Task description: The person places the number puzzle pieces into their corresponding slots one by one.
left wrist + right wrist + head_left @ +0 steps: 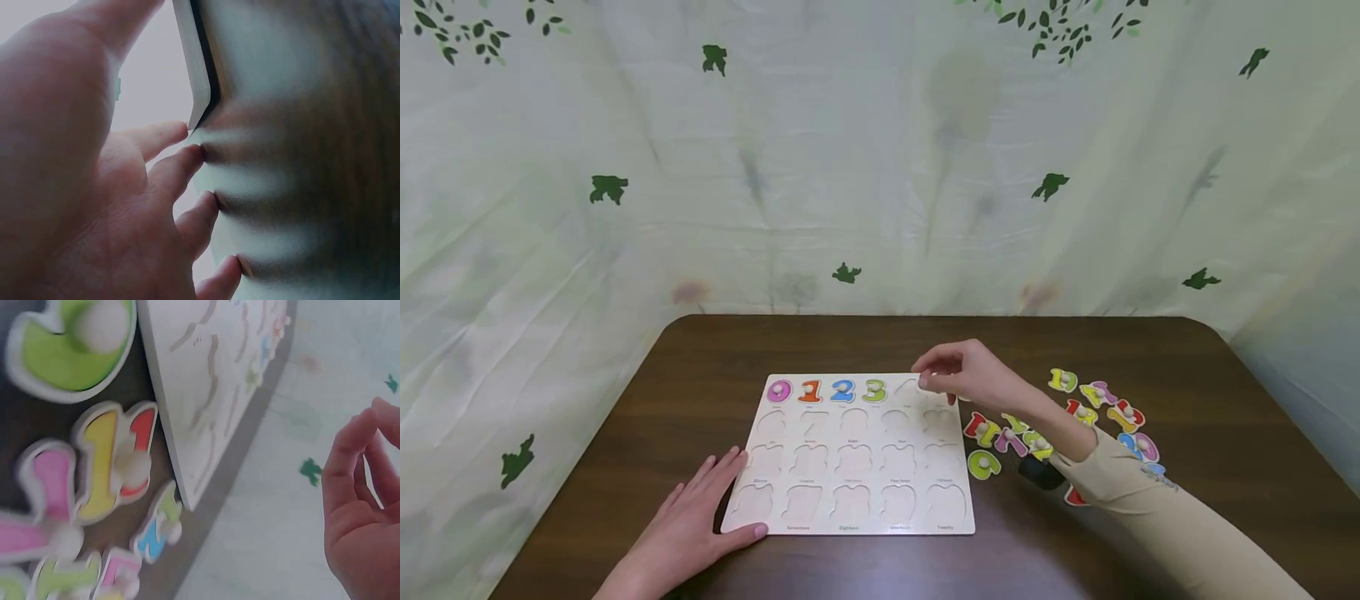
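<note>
A white number puzzle board lies on the dark wooden table. Along its top row sit a pink 0, an orange 1, a blue 2 and a green 3; its other outlines are bare. My left hand rests at the board's lower left, thumb on its corner and fingers spread along the side. Above the top right corner hovers my right hand, fingers loosely bent. In the right wrist view, the fingertips meet with no piece visible between them.
Loose number pieces with white knobs lie right of the board, among them a green one and a red-and-yellow 11. Others, including a yellow-and-pink piece, lie farther right, partly behind the right sleeve. A leaf-patterned curtain hangs behind the table.
</note>
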